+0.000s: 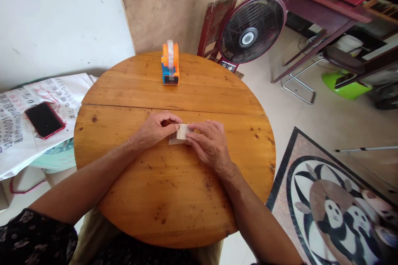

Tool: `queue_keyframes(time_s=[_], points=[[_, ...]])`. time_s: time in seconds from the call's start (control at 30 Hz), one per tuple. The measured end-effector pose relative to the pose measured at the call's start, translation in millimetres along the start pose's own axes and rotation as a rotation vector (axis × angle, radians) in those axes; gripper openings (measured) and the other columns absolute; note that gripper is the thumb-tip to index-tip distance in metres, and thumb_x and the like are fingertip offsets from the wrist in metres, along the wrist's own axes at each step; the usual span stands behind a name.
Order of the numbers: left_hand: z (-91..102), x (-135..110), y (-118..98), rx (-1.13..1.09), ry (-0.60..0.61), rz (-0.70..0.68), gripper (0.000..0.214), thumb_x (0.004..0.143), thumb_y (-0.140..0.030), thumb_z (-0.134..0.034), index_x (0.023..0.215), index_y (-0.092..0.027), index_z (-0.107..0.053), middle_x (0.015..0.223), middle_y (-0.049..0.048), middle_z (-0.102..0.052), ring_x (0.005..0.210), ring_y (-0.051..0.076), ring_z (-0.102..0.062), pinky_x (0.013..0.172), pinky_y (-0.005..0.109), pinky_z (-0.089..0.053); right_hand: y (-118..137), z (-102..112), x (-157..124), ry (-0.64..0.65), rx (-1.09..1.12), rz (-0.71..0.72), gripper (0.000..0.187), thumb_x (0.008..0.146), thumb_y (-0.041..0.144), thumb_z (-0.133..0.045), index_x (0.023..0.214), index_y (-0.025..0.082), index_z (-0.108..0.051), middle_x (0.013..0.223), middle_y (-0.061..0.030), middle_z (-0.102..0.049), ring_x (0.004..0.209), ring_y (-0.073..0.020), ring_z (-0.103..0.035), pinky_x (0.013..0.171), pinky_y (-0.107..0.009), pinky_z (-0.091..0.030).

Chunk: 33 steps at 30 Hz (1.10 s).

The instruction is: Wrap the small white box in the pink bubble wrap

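Observation:
A small pale, squarish block (182, 131) with printed or carved-looking marks on top sits near the middle of the round wooden table (174, 198). Under or around it shows a greyish, perhaps clear, edge; its exact kind is too small to make out. From the left, my left hand (155, 129) presses its thumb against the block's edge, index finger arched behind it. Thumb and fingers of my right hand (211, 143) close on the block's right side and hide that end. Farther back on the table stands an orange and blue tape dispenser (170, 64) with a roll of tape.
Left of the table, a black phone (45, 120) with a red edge lies on a white printed sack (74, 87). Behind the table's right side stand a dark red fan (248, 37) and a wooden chair (214, 20). A panda-patterned mat (336, 211) covers floor at right.

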State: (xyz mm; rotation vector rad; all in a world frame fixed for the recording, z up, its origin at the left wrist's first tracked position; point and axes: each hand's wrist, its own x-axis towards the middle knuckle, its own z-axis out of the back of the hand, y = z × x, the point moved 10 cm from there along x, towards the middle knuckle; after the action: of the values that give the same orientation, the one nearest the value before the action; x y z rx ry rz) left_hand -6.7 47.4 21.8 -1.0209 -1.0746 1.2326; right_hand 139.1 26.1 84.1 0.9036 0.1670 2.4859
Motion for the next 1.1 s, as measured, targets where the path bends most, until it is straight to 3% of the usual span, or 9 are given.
queue_keyframes(time_s=[0.17, 0.27, 0.53, 0.67, 0.97, 1.1], points=[[0.2, 1, -2, 0.022, 0.002, -0.032, 0.021, 0.081, -0.033, -0.065, 0.091, -0.016, -0.073, 0.09, 0.0048, -0.072, 0.08, 0.017, -0.063, 0.074, 0.03, -0.048, 0, 0, 1, 0.008, 0.023, 0.003, 0.008, 0.091, 0.025, -0.063, 0.098, 0.026, -0.066, 0.109, -0.0043, -0.075, 0.098, -0.0216, -0.068, 0.096, -0.043, -0.04], [0.4, 0, -6, 0.036, 0.004, -0.051, 0.021, 0.081, -0.033, -0.065, 0.091, -0.017, -0.074, 0.09, 0.0044, -0.072, 0.08, 0.017, -0.063, 0.073, 0.029, -0.048, 5, 1, 1, 0.009, -0.019, 0.027, 0.018, 0.088, 0.031, -0.068, 0.104, 0.023, -0.065, 0.108, -0.0077, -0.074, 0.097, -0.0237, -0.066, 0.091, -0.042, -0.042], [-2.3, -1, -9, 0.021, 0.019, -0.083, 0.017, 0.08, -0.03, -0.068, 0.089, -0.017, -0.075, 0.089, 0.0042, -0.07, 0.078, 0.016, -0.062, 0.07, 0.028, -0.047, 10, 6, 3, 0.0, -0.018, 0.032, 0.003, 0.09, 0.024, -0.067, 0.093, 0.025, -0.068, 0.101, -0.0031, -0.074, 0.092, -0.0202, -0.063, 0.087, -0.039, -0.041], [-5.1, -3, -11, 0.014, 0.037, -0.094, 0.016, 0.081, -0.028, -0.067, 0.09, -0.018, -0.075, 0.09, 0.0044, -0.07, 0.078, 0.016, -0.062, 0.069, 0.028, -0.047, 10, 7, 3, -0.017, -0.03, 0.038, 0.007, 0.091, 0.019, -0.065, 0.088, 0.025, -0.068, 0.098, -0.0013, -0.075, 0.09, -0.0189, -0.063, 0.086, -0.038, -0.041], [-8.1, -4, -15, -0.044, 0.06, -0.118, 0.013, 0.08, -0.025, -0.069, 0.088, -0.017, -0.074, 0.09, 0.005, -0.07, 0.078, 0.015, -0.062, 0.072, 0.029, -0.049, 7, 10, 2, -0.08, 0.003, -0.001, 0.008, 0.09, 0.015, -0.064, 0.089, 0.022, -0.067, 0.093, -0.0039, -0.076, 0.088, -0.0189, -0.067, 0.08, -0.036, -0.044], [-9.6, -5, -11, -0.082, 0.078, -0.107, 0.013, 0.079, -0.025, -0.069, 0.089, -0.017, -0.073, 0.09, 0.0049, -0.069, 0.075, 0.014, -0.061, 0.068, 0.027, -0.049, 1, 10, 1, -0.047, 0.03, -0.073, 0.011, 0.091, 0.017, -0.06, 0.097, 0.024, -0.067, 0.099, -0.0052, -0.075, 0.091, -0.0207, -0.068, 0.082, -0.038, -0.046]])
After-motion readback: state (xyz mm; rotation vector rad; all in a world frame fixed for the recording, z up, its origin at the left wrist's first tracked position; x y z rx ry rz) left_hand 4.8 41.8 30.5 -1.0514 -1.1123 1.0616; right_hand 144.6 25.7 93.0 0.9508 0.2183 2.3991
